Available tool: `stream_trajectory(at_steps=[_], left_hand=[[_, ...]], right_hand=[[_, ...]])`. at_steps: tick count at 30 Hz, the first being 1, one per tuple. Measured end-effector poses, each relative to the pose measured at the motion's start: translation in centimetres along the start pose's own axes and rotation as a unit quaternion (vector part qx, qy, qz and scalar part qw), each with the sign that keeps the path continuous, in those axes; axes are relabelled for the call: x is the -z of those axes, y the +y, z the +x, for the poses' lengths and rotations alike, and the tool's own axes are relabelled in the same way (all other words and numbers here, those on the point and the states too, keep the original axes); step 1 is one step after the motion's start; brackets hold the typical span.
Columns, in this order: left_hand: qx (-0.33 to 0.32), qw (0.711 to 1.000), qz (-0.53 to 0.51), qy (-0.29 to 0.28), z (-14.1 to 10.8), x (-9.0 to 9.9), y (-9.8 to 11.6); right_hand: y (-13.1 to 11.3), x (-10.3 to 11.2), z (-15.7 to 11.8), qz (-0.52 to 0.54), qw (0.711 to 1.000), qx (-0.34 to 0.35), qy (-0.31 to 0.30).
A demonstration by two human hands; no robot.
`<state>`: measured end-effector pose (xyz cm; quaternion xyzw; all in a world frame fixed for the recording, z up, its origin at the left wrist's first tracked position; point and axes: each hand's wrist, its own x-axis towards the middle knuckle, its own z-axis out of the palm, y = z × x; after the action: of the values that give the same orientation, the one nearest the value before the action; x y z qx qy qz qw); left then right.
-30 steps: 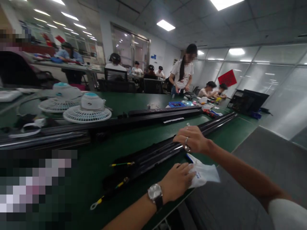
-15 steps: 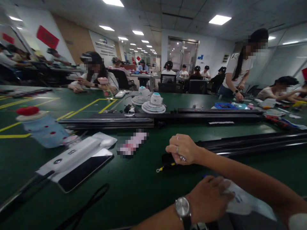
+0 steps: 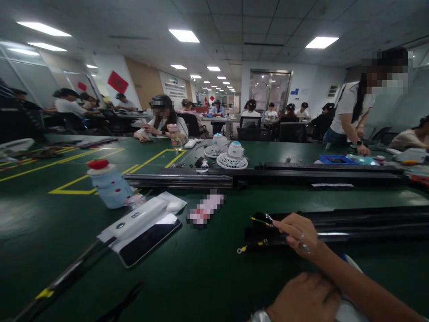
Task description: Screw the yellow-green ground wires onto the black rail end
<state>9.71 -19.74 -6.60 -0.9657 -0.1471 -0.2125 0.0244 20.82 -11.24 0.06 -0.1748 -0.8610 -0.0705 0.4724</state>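
Observation:
My right hand (image 3: 300, 233) reaches in from the right over the ends of long black bars (image 3: 368, 223). Its thumb and finger pinch a thin yellow-green wire (image 3: 259, 221) near a small shiny piece. Just below, a second wire with a yellow sleeve and a ring terminal (image 3: 239, 251) sticks out from the bar end. My left hand (image 3: 303, 298), with a watch (image 3: 260, 316) on its wrist, is low in the view under the right forearm. Its fingers are bent downward, close to something pale (image 3: 350, 311); the fingertips are hidden.
A phone (image 3: 150, 243) lies beside a white device (image 3: 137, 217) on the green table (image 3: 187, 286). A blue bottle (image 3: 112, 185) stands left. Behind are more bars (image 3: 184, 180), two white fans (image 3: 232, 157) and a blue tray (image 3: 335, 159). A person (image 3: 351, 107) stands far right.
The view has swung left, so things appear farther right. My right hand has drawn back along the bars, uncovering the wire ends. My left hand sits lower, partly out of frame.

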Motion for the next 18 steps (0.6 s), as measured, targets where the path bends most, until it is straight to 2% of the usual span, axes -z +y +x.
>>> stream_trajectory(at_steps=[4, 7, 10, 13, 15, 18], left_hand=[[0.014, 0.999, -0.038, -0.032, 0.6, 1.4, 0.2], [0.061, 0.994, -0.075, -0.048, 1.3, 3.2, 0.5], [0.052, 0.991, -0.111, -0.06, 2.1, 4.5, 0.0], [0.044, 0.988, -0.121, -0.08, 3.1, 4.9, -0.1], [0.03, 0.99, -0.094, -0.096, 3.6, 4.7, 0.4], [-0.043, 0.993, -0.02, -0.105, 3.6, 4.5, 0.8]], right_hand=[[0.0, 0.2, 0.5, -0.028, 0.998, 0.044, -0.024], [-0.4, 0.6, 1.6, -0.057, 0.995, 0.073, -0.026], [-0.6, 0.9, 3.2, -0.099, 0.989, 0.105, -0.016], [-1.5, 1.1, 4.4, -0.097, 0.987, 0.127, -0.024], [-2.4, 1.4, 4.1, -0.073, 0.987, 0.139, -0.019], [-2.5, 2.3, 1.1, -0.061, 0.99, 0.128, -0.024]])
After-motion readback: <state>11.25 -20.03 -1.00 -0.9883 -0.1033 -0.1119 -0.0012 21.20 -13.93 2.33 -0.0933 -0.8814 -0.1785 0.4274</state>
